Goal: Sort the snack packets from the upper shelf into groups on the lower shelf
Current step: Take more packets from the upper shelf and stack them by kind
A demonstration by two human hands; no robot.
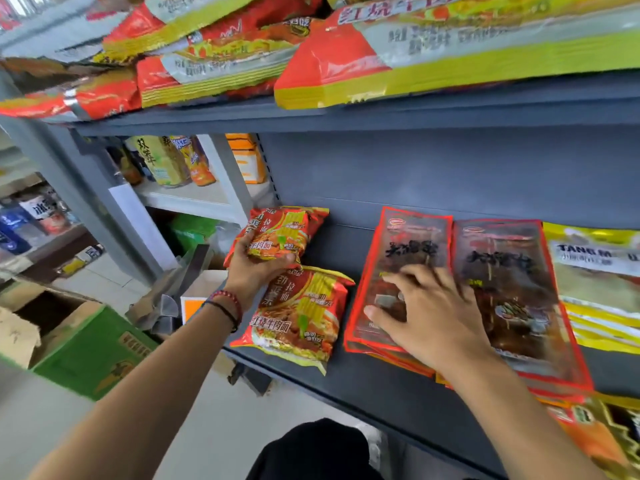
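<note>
Two red-and-yellow noodle packets lie at the left end of the grey lower shelf (363,386). My left hand (254,271) grips the rear noodle packet (280,233); the front noodle packet (304,313) lies flat just below it. To the right are flat red-edged brown snack packets in two stacks. My right hand (429,313) rests with spread fingers on the left brown stack (405,247), beside the right brown stack (512,289). On the upper shelf (415,116), several large red, yellow and grey packets (433,50) lie overlapping.
A yellow-and-white packet (595,285) lies at the far right of the lower shelf, and an orange packet (602,434) at the bottom right. A green cardboard box (86,355) stands on the floor at left. Behind it, another rack (194,199) holds bags and bottles.
</note>
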